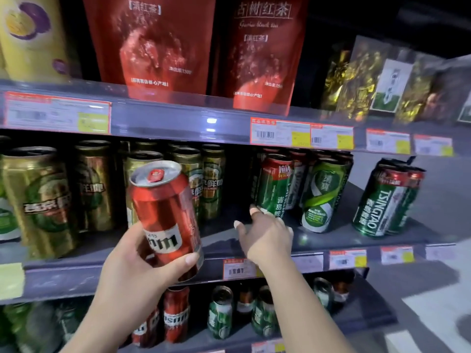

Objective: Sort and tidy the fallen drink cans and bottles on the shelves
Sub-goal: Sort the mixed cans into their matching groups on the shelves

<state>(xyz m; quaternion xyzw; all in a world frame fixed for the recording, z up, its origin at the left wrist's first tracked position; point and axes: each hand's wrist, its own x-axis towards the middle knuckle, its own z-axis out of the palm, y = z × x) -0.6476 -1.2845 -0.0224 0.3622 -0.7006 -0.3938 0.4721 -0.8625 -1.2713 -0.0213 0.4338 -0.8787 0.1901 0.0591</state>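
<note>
My left hand [142, 256] grips a red can [165, 215] with a white label, holding it upright and slightly tilted in front of the middle shelf [219, 240]. My right hand [265, 233] reaches over the shelf with straight fingers; its fingertips touch the base of a green and red can [274, 184]. Beside that can stand a light green can [323, 194] and a shrink-wrapped Tsingtao pack [387, 200]. Gold-green cans [40, 200] fill the shelf's left part.
The top shelf carries red tea pouches [153, 44], a yellow pouch [33, 36] and gold packets [362, 80]. The lower shelf holds red cans [175, 314] and small green cans [220, 312]. A bare gap lies on the middle shelf between the gold and green cans.
</note>
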